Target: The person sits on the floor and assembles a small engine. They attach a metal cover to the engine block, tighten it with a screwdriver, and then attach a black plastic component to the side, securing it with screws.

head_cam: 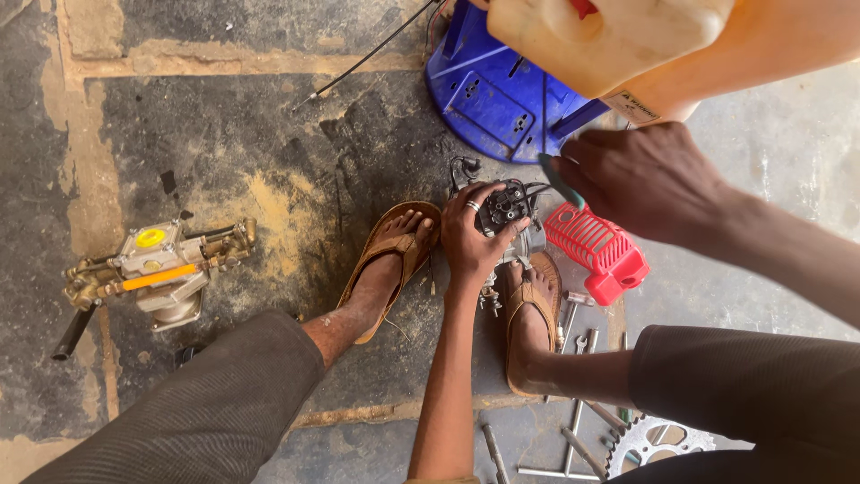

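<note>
Black ribbed engine (503,208) — left hand (470,235) gripping.

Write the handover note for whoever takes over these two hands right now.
Left hand: gripping the small black engine part on the floor between the sandalled feet.
Right hand: holds a green-handled tool, tip at the part.
Nearby: red plastic cover to the right, brass pump unit far left, spanners and sprocket below.
Done: cover is off. Left: part still under the tool.
</note>
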